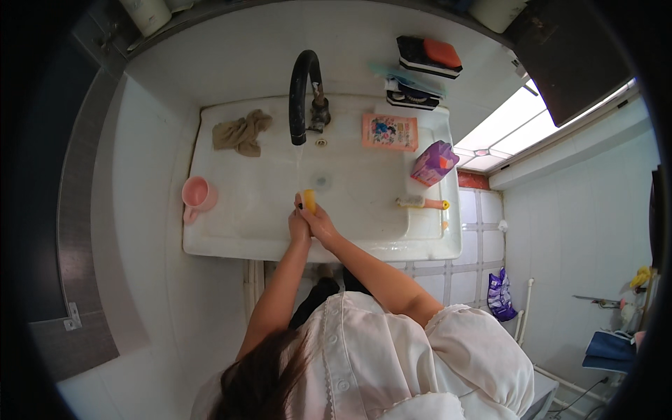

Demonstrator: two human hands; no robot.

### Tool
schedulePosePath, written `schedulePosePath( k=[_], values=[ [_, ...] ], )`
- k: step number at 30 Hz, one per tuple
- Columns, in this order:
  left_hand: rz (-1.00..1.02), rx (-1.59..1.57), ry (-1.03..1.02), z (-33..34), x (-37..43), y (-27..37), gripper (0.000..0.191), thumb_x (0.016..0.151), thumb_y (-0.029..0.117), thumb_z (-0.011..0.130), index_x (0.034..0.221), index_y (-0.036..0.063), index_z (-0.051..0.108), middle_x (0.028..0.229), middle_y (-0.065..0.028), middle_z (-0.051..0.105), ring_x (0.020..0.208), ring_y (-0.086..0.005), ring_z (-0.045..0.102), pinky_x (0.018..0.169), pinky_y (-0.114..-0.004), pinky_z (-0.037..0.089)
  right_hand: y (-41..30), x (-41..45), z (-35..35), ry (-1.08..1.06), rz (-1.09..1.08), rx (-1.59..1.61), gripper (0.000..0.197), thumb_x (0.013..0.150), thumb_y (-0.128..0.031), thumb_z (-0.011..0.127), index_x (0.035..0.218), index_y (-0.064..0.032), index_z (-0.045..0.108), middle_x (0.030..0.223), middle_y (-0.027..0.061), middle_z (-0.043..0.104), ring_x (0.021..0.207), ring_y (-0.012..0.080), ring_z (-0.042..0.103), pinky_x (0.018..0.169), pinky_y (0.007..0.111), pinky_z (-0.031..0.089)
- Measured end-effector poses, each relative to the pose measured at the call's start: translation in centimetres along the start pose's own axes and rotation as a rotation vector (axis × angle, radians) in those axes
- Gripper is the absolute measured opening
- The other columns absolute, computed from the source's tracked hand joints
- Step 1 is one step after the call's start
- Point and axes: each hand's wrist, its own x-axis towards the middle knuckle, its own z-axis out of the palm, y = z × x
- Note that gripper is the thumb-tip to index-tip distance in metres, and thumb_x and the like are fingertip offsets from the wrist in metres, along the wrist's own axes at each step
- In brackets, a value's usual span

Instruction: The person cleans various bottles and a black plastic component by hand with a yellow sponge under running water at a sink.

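Observation:
Over the front part of a white ceramic sink (252, 247), my two hands are close together. My right hand (319, 220) grips a small yellow-and-white object (308, 200), perhaps a sponge or a brush; its kind is not clear. My left hand (299, 223) lies against the right one, its fingers partly hidden, so its hold cannot be told. A thin stream of water (298, 163) runs from the black curved faucet (298, 100) down towards the hands.
A pink mug (197, 193) and a brown cloth (241, 132) are on the left. At right lie a pink printed packet (389, 132), a purple carton (434, 163) and a brush with an orange handle (422, 202). Wall holders carry an orange soap bar (442, 52).

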Motion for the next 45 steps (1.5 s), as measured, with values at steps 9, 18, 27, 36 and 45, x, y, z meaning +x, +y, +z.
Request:
schedulePosePath(
  k=[9,18,27,36,45],
  values=[
    [-0.304,-0.136,-0.366,0.2,-2.1,1.7,0.052,0.081,0.049,0.033,0.113,0.0072,0.037,0.107,-0.0077,0.045,0.092,-0.0182,0.046,0.077,-0.029,0.039,-2.8,0.3,-1.5,0.297,0.180,-0.368,0.029,0.081,-0.021,0.039,0.103,-0.0019,0.041,0.088,0.0197,0.053,0.080,0.0295,0.052,0.067,0.034,0.041],
    [-0.330,-0.113,-0.528,-0.2,-1.4,1.4,0.060,0.073,0.062,0.031,0.115,0.0194,0.035,0.110,-0.0017,0.043,0.097,-0.0214,0.042,0.075,-0.039,0.038,-2.7,3.1,-0.8,0.003,-0.345,-0.684,0.045,0.079,-0.022,0.037,0.116,0.0035,0.031,0.112,0.0232,0.040,0.104,0.0353,0.037,0.088,0.036,0.029],
    [-0.358,-0.114,-0.447,-0.2,-1.2,0.9,0.044,0.072,0.056,0.043,0.086,0.0135,0.046,0.068,-0.0027,0.049,0.062,-0.0159,0.048,0.058,-0.033,0.041,-5.8,8.2,-0.5,-0.072,0.560,0.390,0.055,0.080,-0.030,0.036,0.119,0.0060,0.024,0.119,0.0188,0.035,0.113,0.0266,0.032,0.093,0.035,0.024],
    [-0.310,-0.200,-0.424,1.3,-1.4,2.2,0.032,0.074,0.035,0.051,0.087,0.0068,0.047,0.062,-0.0030,0.046,0.057,-0.0157,0.046,0.058,-0.033,0.040,-7.9,16.1,-2.6,-0.193,0.333,1.485,0.061,0.082,-0.024,0.029,0.124,0.0034,-0.006,0.130,0.0203,0.007,0.121,0.0280,0.013,0.098,0.034,0.011],
    [-0.253,-0.197,-0.451,1.3,-1.2,3.3,0.034,0.076,0.038,0.048,0.090,0.0078,0.045,0.059,-0.0020,0.044,0.056,-0.0125,0.045,0.054,-0.029,0.038,-10.0,15.2,-1.7,-0.141,0.297,1.268,0.052,0.082,-0.025,0.033,0.123,-0.0009,0.013,0.125,0.0140,0.024,0.115,0.0252,0.027,0.094,0.032,0.021]
  ],
)
